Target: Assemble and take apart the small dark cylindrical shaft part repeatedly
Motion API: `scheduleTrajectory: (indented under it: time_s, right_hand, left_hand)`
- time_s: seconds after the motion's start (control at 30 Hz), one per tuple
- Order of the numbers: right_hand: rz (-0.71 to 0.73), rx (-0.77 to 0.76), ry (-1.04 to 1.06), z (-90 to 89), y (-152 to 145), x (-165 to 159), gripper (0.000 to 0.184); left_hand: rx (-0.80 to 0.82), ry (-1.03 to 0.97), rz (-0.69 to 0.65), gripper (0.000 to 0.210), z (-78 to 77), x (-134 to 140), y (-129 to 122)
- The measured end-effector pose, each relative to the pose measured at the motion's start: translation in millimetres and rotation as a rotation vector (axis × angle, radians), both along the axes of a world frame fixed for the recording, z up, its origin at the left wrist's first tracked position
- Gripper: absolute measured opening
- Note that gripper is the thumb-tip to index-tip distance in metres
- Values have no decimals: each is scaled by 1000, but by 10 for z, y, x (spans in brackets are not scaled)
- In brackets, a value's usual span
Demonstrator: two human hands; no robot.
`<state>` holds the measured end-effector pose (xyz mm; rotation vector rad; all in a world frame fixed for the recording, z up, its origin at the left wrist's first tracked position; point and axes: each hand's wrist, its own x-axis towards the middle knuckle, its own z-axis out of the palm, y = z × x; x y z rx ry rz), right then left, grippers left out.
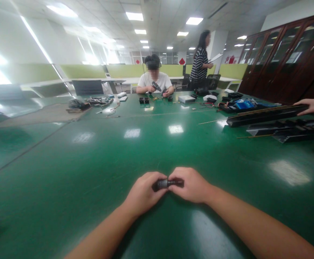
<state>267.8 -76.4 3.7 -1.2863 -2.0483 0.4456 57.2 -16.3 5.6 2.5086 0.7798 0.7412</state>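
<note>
A short dark cylindrical tool [162, 184] with a greyish band lies level between my hands, just above or on the green tabletop [100, 162]; its exact kind is unclear. My left hand [145, 192] is closed around its thicker left end. The fingers of my right hand [190, 185] pinch its narrower right end, which tapers to a thin dark neck near the middle. My fingertips almost meet over it, and both of its ends are partly covered by fingers.
Dark metal channels [267, 115] and thin rods lie at right, with another person's hand [313, 107] on them. Across the table, a seated person [154, 81] holds a power drill [156, 86] near small black blocks [144, 101]. Tools and cables [100, 101] lie far left.
</note>
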Motion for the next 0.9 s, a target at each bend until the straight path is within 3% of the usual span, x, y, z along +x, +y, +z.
scheduleTrajectory:
  time_s: [0.9]
  right_hand:
    - [14, 11, 0, -6, 11, 8, 9]
  left_hand:
    - [-27, -14, 0, 18, 2, -10, 2]
